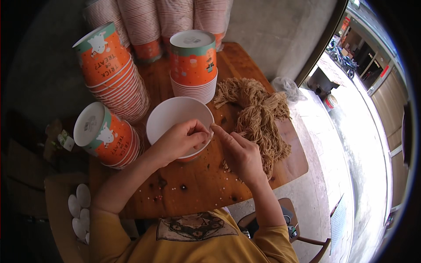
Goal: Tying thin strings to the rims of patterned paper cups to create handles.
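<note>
A paper bucket [169, 115], white inside with a bit of orange outer wall showing, stands mouth up before me on the wooden table. My left hand [187, 139] reaches over its near side, fingers curled by the right rim; what they hold is hidden. Across from it, my right hand [240, 153] is at the outside of the same rim, thumb and index finger pinched together. Something thin and pale shows between the two hands at the rim, too small to name. A bundle of tan twine [258, 118] lies just beyond my right hand.
Upside-down stacks of orange and green buckets stand at the back [193, 65] and left, one leaning stack [109, 70] and one lower stack [107, 136]. Plastic-wrapped stacks [140, 26] line the wall. White discs [81, 210] lie in a box at lower left. Small beads dot the table [206, 193].
</note>
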Available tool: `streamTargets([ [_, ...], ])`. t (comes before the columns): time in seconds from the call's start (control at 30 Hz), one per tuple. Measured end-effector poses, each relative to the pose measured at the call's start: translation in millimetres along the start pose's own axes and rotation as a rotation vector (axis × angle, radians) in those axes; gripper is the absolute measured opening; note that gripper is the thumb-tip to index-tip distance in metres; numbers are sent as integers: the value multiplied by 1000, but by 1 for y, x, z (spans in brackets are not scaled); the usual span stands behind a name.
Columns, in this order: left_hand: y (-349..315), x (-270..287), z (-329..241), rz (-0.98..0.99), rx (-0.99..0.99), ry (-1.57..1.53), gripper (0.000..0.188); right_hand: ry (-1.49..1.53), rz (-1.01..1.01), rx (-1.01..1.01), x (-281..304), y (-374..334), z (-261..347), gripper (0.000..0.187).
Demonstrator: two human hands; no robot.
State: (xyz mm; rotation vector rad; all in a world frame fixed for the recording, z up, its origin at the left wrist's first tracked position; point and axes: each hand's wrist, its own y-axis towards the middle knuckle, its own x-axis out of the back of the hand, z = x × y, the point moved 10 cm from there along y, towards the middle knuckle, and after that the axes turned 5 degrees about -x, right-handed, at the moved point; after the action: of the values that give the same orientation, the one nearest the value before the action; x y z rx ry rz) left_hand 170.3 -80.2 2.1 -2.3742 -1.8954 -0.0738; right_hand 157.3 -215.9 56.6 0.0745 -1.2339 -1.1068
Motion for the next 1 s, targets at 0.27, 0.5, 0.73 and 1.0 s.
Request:
streamTargets([
  [0.27,1,1,-10,-53,-90,176,12,172,-3,-65,-1,4,-6,58],
  [0.5,-4,-7,-22,-2,-256,333,13,395,24,-127,-5,7,-14,48],
  [0.73,2,-9,-21,-11,-296,365,20,483,16,-244,-10,0,-36,23],
  [1.0,7,-11,-11,25,-194,301,21,154,-62,-73,-6,-4,-13,20],
])
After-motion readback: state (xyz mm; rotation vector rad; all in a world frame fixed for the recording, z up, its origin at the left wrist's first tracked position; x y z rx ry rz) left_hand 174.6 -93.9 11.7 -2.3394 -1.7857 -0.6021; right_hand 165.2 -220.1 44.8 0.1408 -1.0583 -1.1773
